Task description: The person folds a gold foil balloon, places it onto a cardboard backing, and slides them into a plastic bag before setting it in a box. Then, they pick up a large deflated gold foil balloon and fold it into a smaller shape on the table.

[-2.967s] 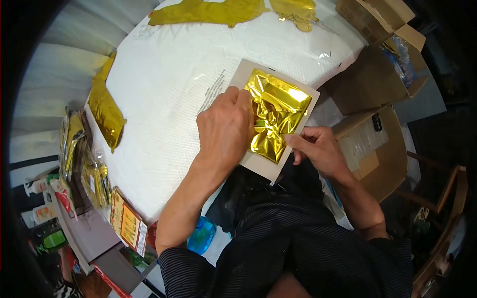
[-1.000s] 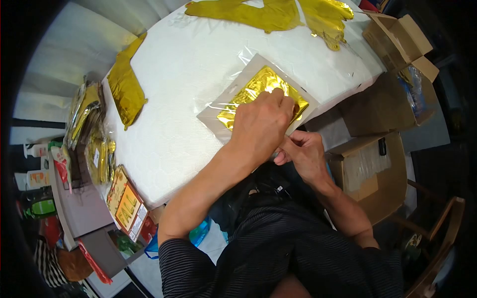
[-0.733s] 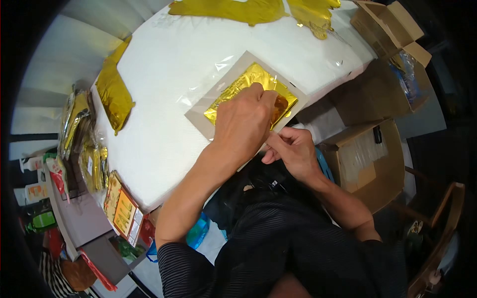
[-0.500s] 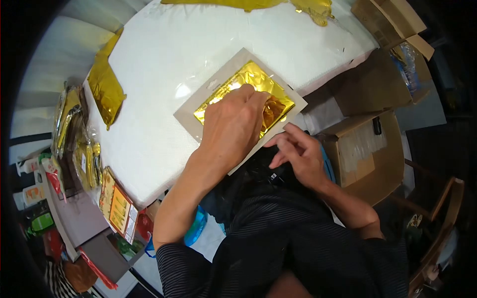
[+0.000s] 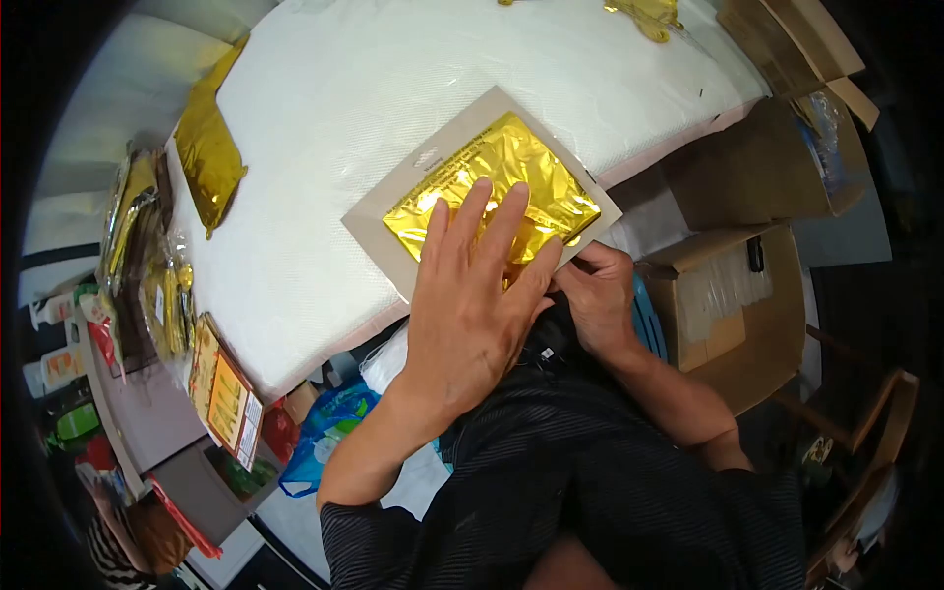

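A flat grey card [image 5: 379,228] lies tilted at the front edge of the white table, with a folded gold foil sheet [image 5: 521,167] on it. My left hand [image 5: 472,295] rests over the lower part of the foil, fingers spread and nearly flat. At the card's lower right edge, my right hand [image 5: 598,293] is closed, thumb and fingers together near the corner. Whatever those fingertips pinch is too small and partly hidden to make out.
A gold foil piece [image 5: 208,147] lies at the table's left, another [image 5: 649,15] at the back. Plastic packets [image 5: 128,256] and a printed card [image 5: 226,403] hang at left. Open cardboard boxes [image 5: 757,354] stand right. Part of another person [image 5: 128,531] shows lower left.
My left hand has opened from a bunched grip and spread over the foil, which looks flatter. My right hand has moved up to the card's edge and closed.
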A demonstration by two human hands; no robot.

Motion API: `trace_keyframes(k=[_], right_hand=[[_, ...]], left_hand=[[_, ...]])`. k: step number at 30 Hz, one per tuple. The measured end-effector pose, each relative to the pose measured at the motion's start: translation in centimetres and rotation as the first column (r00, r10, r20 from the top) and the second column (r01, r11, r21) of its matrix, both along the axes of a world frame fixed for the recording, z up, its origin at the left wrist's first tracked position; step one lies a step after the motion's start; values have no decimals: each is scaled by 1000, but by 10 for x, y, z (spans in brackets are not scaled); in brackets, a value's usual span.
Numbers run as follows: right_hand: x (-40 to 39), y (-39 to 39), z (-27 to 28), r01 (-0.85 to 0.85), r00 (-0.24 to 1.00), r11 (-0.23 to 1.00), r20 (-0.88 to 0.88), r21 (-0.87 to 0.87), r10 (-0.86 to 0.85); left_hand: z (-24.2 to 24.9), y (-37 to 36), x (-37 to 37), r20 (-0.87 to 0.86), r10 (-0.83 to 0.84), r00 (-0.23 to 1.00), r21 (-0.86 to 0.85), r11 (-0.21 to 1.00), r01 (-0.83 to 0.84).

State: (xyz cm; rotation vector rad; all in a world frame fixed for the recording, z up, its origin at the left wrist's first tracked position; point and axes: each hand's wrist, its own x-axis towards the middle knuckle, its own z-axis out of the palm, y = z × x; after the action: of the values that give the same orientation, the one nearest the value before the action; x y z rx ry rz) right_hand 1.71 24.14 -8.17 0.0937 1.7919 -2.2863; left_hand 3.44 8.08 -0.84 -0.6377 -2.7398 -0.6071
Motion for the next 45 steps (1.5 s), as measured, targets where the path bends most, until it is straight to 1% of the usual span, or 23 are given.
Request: trace_keyframes(k=[2, 5, 7, 9, 10, 12, 16, 18, 22, 25, 27, 32, 34, 35, 36, 37, 39, 40, 41, 42, 43, 45], right_hand=[[-1, 0, -9, -4, 999, 1000, -32, 3, 4], [-1, -5, -7, 5, 996, 1000, -84, 26, -3], [0, -8, -5, 22, 994, 999, -108, 44, -17], [1, -8, -4, 20, 995, 1000, -92, -9, -21], [0, -7, -3, 20, 995, 1000, -97, -8, -21], [0, -3, 1, -52, 992, 990, -103, 131, 65], [3, -6, 1, -98, 990, 993, -96, 60, 104], [3, -8, -1, -105, 993, 994, -61, -38, 103], [3, -7, 4, -123, 990, 992, -72, -19, 121], [2, -5, 4, -142, 985, 990, -99, -3, 142], [0, -4, 5, -169, 975, 985, -139, 37, 172], [-2, 3, 3, -214, 970, 977, -117, 10, 214], [-3, 4, 5, -233, 967, 972, -109, -9, 230], [-2, 5, 9, -218, 971, 976, -105, -27, 214], [-1, 7, 12, -203, 975, 978, -97, -44, 198], [-1, 9, 11, -203, 976, 978, -86, -43, 199], [-5, 15, 9, -293, 953, 956, -73, 7, 293], [-5, 16, 11, -294, 947, 952, -111, 84, 302], [-6, 14, 9, -302, 944, 950, -110, 82, 310], [-6, 13, 4, -274, 958, 960, -74, 49, 277], [-6, 11, 2, -245, 969, 969, -41, 19, 245], [-7, 9, 2, -242, 969, 970, -55, 9, 242]], left_hand=[[-11, -3, 5, 8, 33, 999, -31, 999, -32], [-22, -4, 6, -37, 57, 998, -53, 997, -59], [-25, -1, 7, -46, 44, 998, 27, 999, -43], [-28, 1, 6, -65, 48, 997, 48, 998, -45], [-30, 1, 5, -81, 50, 995, 67, 997, -45], [-31, 0, 4, -93, 55, 994, 70, 996, -48], [-35, -3, 1, -147, 78, 986, 52, 996, -71], [-36, -3, -1, -145, 79, 986, 54, 996, -71], [-33, -4, -1, -148, 102, 984, 48, 994, -96], [-31, -4, -1, -146, 110, 983, 44, 994, -104], [-30, -4, -2, -154, 113, 982, 50, 993, -106], [-28, -5, 0, -161, 117, 980, 70, 992, -107], [-24, -7, 0, -112, 62, 992, 143, 989, -45], [-20, -11, 0, -108, 64, 992, 144, 988, -48], [-12, -18, 1, 5, 54, 999, 339, 939, -52], [-5, -26, 2, 116, 22, 993, 518, 852, -79], [7, -52, -16, 15, 159, 987, 495, 857, -146], [12, -70, -31, -115, 186, 976, 389, 912, -128], [17, -82, -43, -101, 242, 965, 352, 916, -192], [19, -91, -54, -33, 273, 961, 377, 894, -241], [15, -105, -70, -43, 282, 958, 297, 919, -257], [7, -120, -97, -48, 325, 945, 155, 937, -314]])
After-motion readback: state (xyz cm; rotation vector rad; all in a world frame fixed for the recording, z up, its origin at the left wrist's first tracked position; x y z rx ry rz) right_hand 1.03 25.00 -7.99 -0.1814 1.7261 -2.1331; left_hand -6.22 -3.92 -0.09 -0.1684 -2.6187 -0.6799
